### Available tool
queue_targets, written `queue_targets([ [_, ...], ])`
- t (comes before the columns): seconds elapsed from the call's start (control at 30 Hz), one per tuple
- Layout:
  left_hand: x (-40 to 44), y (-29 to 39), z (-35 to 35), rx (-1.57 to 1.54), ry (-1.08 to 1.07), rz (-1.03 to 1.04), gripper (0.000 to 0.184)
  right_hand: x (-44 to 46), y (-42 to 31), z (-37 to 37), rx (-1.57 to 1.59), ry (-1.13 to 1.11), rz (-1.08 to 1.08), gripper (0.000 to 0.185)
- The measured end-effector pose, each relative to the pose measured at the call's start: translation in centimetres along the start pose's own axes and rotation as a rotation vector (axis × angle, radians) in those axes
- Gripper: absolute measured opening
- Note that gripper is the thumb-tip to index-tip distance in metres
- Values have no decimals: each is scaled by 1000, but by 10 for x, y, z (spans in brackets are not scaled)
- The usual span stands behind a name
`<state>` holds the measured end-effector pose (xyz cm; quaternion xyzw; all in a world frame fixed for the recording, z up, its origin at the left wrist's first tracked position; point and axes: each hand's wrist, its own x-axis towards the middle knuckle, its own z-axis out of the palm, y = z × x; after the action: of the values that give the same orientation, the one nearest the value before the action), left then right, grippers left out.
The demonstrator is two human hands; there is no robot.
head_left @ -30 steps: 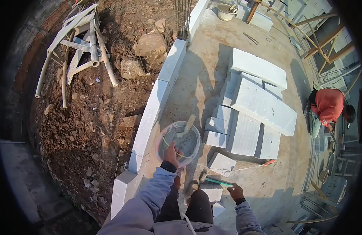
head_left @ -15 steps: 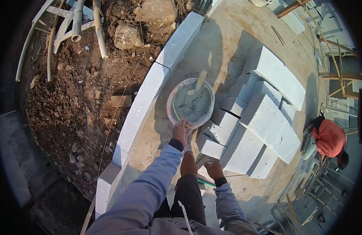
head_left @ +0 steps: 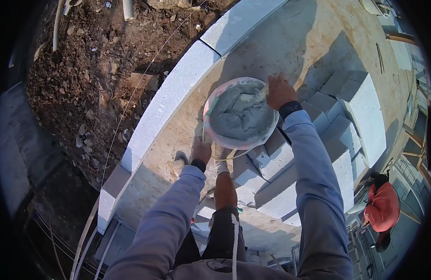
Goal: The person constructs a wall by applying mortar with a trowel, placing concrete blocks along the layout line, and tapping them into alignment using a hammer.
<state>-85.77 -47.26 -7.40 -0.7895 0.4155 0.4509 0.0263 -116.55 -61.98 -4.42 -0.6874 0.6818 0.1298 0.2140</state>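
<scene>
A round bucket (head_left: pixel 209 122) of wet grey mortar (head_left: pixel 236 122) stands on the concrete floor beside a low wall of white blocks. My left hand (head_left: pixel 201 150) is closed round the bucket's thin handle (head_left: pixel 234 157), low at the near side; its fingertips are partly hidden. At the bucket's far right rim, my right hand (head_left: pixel 280 92) grips a trowel (head_left: pixel 261 97) by its handle. The trowel's blade lies in the mortar, largely covered by it.
The white block wall (head_left: pixel 171 105) curves along the left, with a string line (head_left: pixel 140 84) and rubble soil (head_left: pixel 96 100) beyond. Stacked white blocks (head_left: pixel 364 109) stand right of the bucket. A person in a red top (head_left: pixel 382 205) bends down at far right.
My right hand has risen from beside the blocks to the trowel, which has tilted toward the right rim. My left hand has shifted left and the bucket appears turned, its handle lower.
</scene>
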Motion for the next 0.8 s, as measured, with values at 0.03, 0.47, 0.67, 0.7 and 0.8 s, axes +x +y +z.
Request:
queue_targets([
  [0.03, 12, 3, 8, -173, 4, 8, 27, -2, -13, -10, -49, -56, 32, 40],
  [0.47, 19, 19, 9, -724, -209, -168, 28, -56, -47, 41, -368, -294, -19, 16],
  [0.67, 6, 68, 11, -646, -213, -58, 22, -80, -23, -52, -389, -271, -73, 12],
  [0.7, 7, 74, 13, -581, -208, -17, 21, -81, -17, -59, -371, -276, -50, 12],
  [0.8, 1, 89, 15, -475, -130, 16, 23, -73, -2, -63, -281, -261, 35, 13],
])
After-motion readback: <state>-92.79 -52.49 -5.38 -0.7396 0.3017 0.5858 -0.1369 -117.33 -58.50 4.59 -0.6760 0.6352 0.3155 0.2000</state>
